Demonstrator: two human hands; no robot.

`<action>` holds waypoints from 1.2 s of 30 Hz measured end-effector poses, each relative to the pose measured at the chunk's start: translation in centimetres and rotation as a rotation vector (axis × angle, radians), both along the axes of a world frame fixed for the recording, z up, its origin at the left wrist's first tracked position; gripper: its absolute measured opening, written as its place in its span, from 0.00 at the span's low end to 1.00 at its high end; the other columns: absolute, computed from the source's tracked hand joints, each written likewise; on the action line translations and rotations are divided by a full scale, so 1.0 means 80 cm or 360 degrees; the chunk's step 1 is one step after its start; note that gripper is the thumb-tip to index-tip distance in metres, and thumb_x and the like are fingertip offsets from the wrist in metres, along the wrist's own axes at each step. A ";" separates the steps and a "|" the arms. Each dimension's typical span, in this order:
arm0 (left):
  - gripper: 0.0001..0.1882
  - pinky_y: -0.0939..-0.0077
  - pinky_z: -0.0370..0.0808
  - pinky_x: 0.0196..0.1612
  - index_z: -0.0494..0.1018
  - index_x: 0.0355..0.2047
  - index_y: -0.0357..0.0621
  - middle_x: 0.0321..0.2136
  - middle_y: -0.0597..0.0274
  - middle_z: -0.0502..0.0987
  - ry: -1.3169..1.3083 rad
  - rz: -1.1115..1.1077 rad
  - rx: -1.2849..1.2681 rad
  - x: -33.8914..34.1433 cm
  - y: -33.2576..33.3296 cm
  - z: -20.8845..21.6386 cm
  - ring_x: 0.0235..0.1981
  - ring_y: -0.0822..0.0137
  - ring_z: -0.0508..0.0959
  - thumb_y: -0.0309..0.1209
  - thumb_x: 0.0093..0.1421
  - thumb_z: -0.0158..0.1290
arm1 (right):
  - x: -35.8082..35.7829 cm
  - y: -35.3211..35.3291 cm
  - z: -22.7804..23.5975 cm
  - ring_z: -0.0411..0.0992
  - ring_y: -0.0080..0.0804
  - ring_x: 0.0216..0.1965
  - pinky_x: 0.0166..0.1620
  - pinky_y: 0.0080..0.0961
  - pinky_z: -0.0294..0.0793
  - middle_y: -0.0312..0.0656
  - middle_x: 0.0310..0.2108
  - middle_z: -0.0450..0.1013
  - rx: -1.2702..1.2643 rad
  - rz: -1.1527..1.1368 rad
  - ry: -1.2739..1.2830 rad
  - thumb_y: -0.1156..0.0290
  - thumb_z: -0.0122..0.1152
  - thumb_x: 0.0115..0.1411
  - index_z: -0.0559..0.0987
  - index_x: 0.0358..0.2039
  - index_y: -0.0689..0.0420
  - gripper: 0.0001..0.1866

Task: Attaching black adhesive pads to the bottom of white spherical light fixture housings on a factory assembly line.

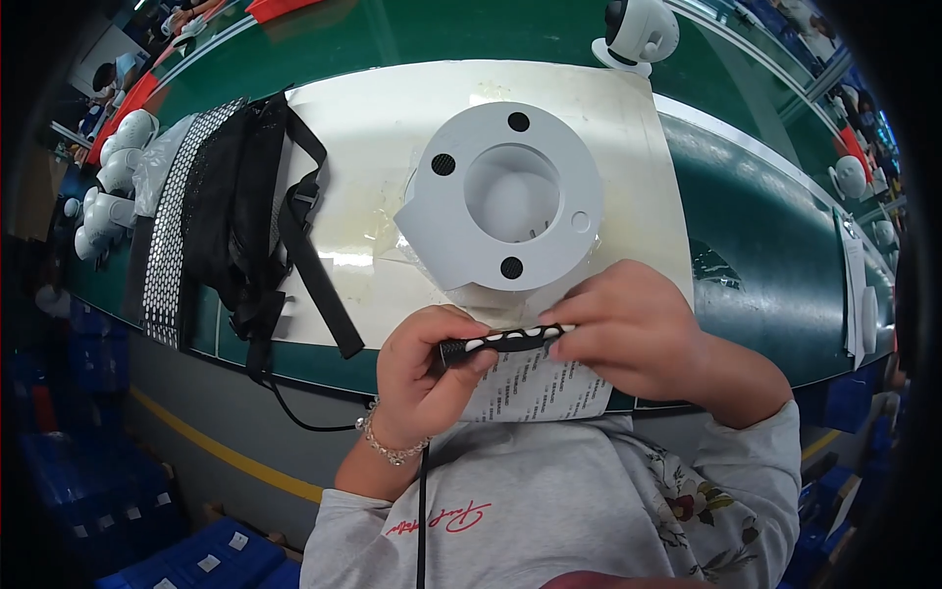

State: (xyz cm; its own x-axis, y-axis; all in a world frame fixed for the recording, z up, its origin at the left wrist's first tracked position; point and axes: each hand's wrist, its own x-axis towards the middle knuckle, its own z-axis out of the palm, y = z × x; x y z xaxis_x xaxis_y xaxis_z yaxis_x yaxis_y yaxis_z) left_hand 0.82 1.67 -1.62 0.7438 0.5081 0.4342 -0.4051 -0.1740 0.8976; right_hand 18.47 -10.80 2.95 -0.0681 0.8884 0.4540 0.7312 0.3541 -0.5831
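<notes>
My left hand (417, 368) and my right hand (638, 329) both grip a short black stick with white spots (505, 342), held level between them close to my chest. A printed paper slip (535, 388) hangs just under the stick, behind my fingers. Beyond my hands a white ring-shaped plastic housing (510, 196) with a round central opening and three dark holes rests on a white mat (392, 118), partly in clear plastic wrap.
A black strap harness (255, 216) and a perforated black-and-white strip (177, 226) lie on the mat's left side. The green bench (775, 255) carries several white camera-like units at far left (113, 182), top (638, 34) and right (849, 177). Blue crates (196, 560) sit below.
</notes>
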 end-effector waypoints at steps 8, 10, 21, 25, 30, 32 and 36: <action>0.24 0.83 0.69 0.32 0.58 0.46 0.34 0.28 0.55 0.73 -0.0085 0.0204 0.0298 0.006 -0.003 -0.002 0.28 0.71 0.73 0.14 0.47 0.50 | 0.021 0.018 0.037 0.58 0.40 0.52 0.51 0.31 0.56 0.48 0.50 0.61 0.0235 -0.0413 0.0092 0.74 0.58 0.46 0.73 0.24 0.56 0.04; 0.29 0.83 0.69 0.33 0.55 0.50 0.34 0.27 0.54 0.73 -0.0058 0.0200 0.0356 0.008 -0.002 0.001 0.28 0.71 0.74 0.14 0.47 0.49 | 0.029 0.024 0.033 0.55 0.38 0.54 0.53 0.28 0.54 0.47 0.53 0.57 0.0103 -0.0406 0.0467 0.73 0.54 0.52 0.73 0.29 0.58 0.04; 0.39 0.83 0.69 0.32 0.45 0.58 0.38 0.27 0.54 0.74 0.0164 0.0235 0.0462 0.014 0.000 -0.003 0.26 0.70 0.74 0.14 0.47 0.50 | 0.028 0.033 0.033 0.54 0.38 0.55 0.55 0.31 0.51 0.49 0.53 0.58 -0.0056 -0.0374 0.0459 0.70 0.49 0.56 0.71 0.26 0.59 0.06; 0.43 0.85 0.68 0.32 0.34 0.59 0.40 0.30 0.53 0.72 0.0243 0.0164 0.0624 0.013 0.004 -0.004 0.27 0.74 0.72 0.13 0.49 0.47 | 0.029 0.032 0.040 0.54 0.41 0.55 0.54 0.31 0.51 0.50 0.53 0.58 -0.0071 -0.0424 0.0133 0.70 0.50 0.55 0.71 0.26 0.59 0.06; 0.44 0.84 0.69 0.32 0.33 0.59 0.42 0.32 0.53 0.72 0.0317 0.0188 0.0603 0.010 0.003 -0.007 0.28 0.73 0.72 0.10 0.48 0.44 | 0.030 0.029 0.038 0.56 0.44 0.53 0.54 0.33 0.52 0.52 0.51 0.60 0.0074 -0.0503 -0.0168 0.70 0.51 0.53 0.73 0.26 0.59 0.06; 0.44 0.84 0.69 0.32 0.33 0.59 0.42 0.32 0.53 0.72 0.0332 0.0201 0.0614 0.009 0.003 -0.009 0.28 0.73 0.72 0.10 0.48 0.44 | 0.030 0.026 0.037 0.57 0.45 0.53 0.53 0.34 0.53 0.52 0.50 0.61 0.0185 -0.0526 -0.0356 0.70 0.52 0.53 0.74 0.26 0.59 0.06; 0.44 0.83 0.69 0.31 0.32 0.59 0.43 0.31 0.53 0.72 0.0343 0.0225 0.0647 0.006 0.004 -0.014 0.27 0.73 0.72 0.10 0.48 0.45 | 0.023 0.011 0.041 0.58 0.46 0.52 0.50 0.34 0.57 0.51 0.49 0.62 0.0246 -0.0588 -0.1021 0.66 0.53 0.52 0.76 0.28 0.59 0.10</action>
State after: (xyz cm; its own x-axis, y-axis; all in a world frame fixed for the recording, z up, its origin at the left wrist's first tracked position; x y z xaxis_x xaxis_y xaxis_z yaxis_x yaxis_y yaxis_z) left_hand 1.32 2.01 -2.76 0.7743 0.4319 0.4625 -0.1645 -0.5683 0.8062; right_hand 20.31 -9.95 6.21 -0.0710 0.8342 0.5469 0.9975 0.0630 0.0334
